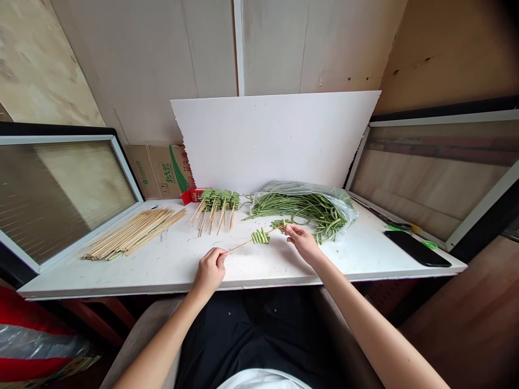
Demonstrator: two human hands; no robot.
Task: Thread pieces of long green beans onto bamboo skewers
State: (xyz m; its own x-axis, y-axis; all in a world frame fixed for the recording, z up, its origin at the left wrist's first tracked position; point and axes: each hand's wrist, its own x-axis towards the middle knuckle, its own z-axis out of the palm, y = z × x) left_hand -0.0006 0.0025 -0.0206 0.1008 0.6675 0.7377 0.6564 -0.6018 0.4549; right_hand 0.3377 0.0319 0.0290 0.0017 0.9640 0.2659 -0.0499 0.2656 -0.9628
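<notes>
My left hand [211,266] is closed on the near end of a thin wooden skewer [241,246], which slants up to the right above the white table. Partway along the skewer sits a row of folded green bean pieces [260,236]. At its far end my right hand [300,240] pinches another green bean piece [283,222] against the tip. Just behind that hand, a small heap of cut beans [277,223] lies on the table. Long green beans [292,205] spill out of a clear plastic bag [344,197] farther back.
Bare skewers [133,231] lie in a pile at left. Finished bean skewers [221,200] are stacked at the back, before a cardboard box [160,170]. A black phone [417,248] rests near the right edge of the table [162,275]. A white board [275,140] stands behind.
</notes>
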